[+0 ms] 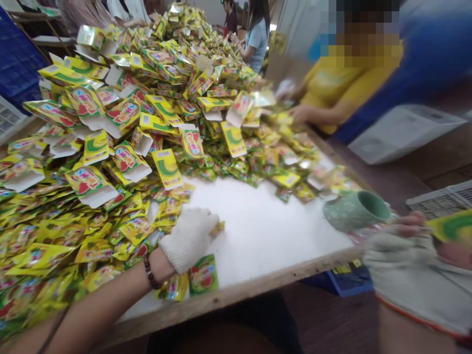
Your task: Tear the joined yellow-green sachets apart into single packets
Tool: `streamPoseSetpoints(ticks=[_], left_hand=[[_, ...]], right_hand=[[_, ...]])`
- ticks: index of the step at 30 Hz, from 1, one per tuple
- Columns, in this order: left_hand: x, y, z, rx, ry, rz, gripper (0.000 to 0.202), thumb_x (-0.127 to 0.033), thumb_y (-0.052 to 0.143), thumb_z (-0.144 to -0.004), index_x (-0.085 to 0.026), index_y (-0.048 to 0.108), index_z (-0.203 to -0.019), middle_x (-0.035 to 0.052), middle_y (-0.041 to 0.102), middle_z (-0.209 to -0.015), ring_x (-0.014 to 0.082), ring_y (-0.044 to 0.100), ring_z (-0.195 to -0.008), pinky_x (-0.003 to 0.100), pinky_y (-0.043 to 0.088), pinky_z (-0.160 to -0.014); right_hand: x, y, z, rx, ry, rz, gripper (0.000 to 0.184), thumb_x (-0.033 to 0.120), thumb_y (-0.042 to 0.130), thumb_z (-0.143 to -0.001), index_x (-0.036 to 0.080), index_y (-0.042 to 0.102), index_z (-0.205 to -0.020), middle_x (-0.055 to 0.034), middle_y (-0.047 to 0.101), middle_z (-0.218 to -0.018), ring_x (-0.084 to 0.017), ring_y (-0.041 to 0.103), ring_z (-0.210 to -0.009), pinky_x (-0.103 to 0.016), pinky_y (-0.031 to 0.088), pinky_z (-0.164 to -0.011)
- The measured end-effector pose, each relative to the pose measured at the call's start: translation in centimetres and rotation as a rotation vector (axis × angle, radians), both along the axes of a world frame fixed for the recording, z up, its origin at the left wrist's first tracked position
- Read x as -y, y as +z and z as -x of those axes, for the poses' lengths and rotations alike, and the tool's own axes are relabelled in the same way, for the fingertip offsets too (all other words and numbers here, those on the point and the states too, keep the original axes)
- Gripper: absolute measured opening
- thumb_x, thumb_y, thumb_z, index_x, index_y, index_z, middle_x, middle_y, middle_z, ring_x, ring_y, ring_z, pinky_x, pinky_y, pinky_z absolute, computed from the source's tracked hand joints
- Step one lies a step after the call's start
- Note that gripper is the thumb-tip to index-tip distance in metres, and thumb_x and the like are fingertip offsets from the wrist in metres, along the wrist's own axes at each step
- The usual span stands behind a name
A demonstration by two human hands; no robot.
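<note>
a light, slippery sachet (pixel 218 227) was pinched by the gloved left hand (pixel 190 237) at centre frame; a box (pixel 452 226) was held in the right hand (pixel 401 246) at the lower right, best gripped by its edges.

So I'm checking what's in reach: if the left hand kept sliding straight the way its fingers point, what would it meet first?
The left hand, gloved, points right and slightly away across the bare white tabletop. Past the small sachet already at its fingertips, that stretch looks free up to the loose sachets and green cup, though depth is uncertain.
</note>
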State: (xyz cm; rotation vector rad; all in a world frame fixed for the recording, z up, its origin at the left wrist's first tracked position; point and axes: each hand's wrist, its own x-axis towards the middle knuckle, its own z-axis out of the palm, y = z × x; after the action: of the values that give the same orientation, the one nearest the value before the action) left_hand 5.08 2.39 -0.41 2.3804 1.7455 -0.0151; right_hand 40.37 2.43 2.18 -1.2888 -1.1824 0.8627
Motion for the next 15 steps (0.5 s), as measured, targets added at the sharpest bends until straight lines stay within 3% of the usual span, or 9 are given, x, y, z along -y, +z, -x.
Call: streamPoseSetpoints(ticks=[2,4,6,8,11,15], left_hand=[[-0.1,-0.2,0.2,0.159,0.027,-0.007,0.018,-0.012,0.047,-0.078,-0.017,0.064,-0.078,0.0090,0.066,-0.081,0.0234,0.061,-0.073,0.036,0.048,-0.068],[0.0,-0.4,0.5,0.390,0.094,-0.040,0.022,-0.011,0.043,-0.079,-0.018,0.064,-0.080,0.0068,0.066,-0.082,0.0199,0.061,-0.072,0.033,0.048,-0.069],[0.2,-0.5,0.8,0.598,0.191,-0.046,0.020,-0.014,0.044,-0.081,-0.019,0.063,-0.084,0.0044,0.067,-0.081,0.0181,0.060,-0.070,0.031,0.048,-0.068],[0.6,-0.4,0.8,0.752,0.310,0.002,0.015,-0.022,0.048,-0.082,-0.020,0.061,-0.089,0.0020,0.066,-0.078,0.0160,0.058,-0.064,0.028,0.047,-0.061],[1.0,-0.1,0.5,0.932,0.462,0.151,0.019,-0.035,0.054,-0.081,-0.018,0.058,-0.091,-0.0012,0.060,-0.070,0.0108,0.050,-0.053,0.022,0.040,-0.047],[1.0,0.1,0.3,1.215,0.616,0.364,0.026,-0.041,0.056,-0.078,-0.018,0.050,-0.089,-0.0020,0.057,-0.073,0.0111,0.057,-0.054,0.022,0.044,-0.046]], right_hand=[[-0.9,-0.7,2.4,-0.183,0.002,-0.019,0.019,0.052,0.056,-0.083,0.038,0.066,-0.090,-0.0025,0.067,-0.087,-0.016,0.063,-0.064,-0.032,0.044,-0.051],[-2.9,-1.6,5.9,-0.259,0.135,0.095,0.019,0.043,0.066,-0.077,0.030,0.063,-0.090,-0.0011,0.065,-0.084,-0.016,0.064,-0.067,-0.030,0.049,-0.056],[-5.8,-2.6,9.3,0.002,0.273,0.152,0.025,0.043,0.060,-0.080,0.022,0.060,-0.092,-0.0051,0.066,-0.094,-0.018,0.066,-0.072,-0.029,0.049,-0.057],[-9.3,-3.5,11.9,0.497,0.277,0.190,0.026,0.036,0.051,-0.085,0.017,0.060,-0.099,-0.0059,0.065,-0.090,-0.018,0.064,-0.075,-0.030,0.050,-0.062],[-13.7,-4.6,14.2,0.695,0.225,0.177,0.016,0.024,0.057,-0.078,0.014,0.064,-0.089,-0.0108,0.063,-0.098,-0.025,0.059,-0.097,-0.036,0.046,-0.085],[-16.1,-5.8,15.5,0.813,0.187,0.195,0.016,0.026,0.063,-0.075,0.015,0.064,-0.085,-0.0156,0.057,-0.112,-0.029,0.056,-0.104,-0.040,0.041,-0.093]])
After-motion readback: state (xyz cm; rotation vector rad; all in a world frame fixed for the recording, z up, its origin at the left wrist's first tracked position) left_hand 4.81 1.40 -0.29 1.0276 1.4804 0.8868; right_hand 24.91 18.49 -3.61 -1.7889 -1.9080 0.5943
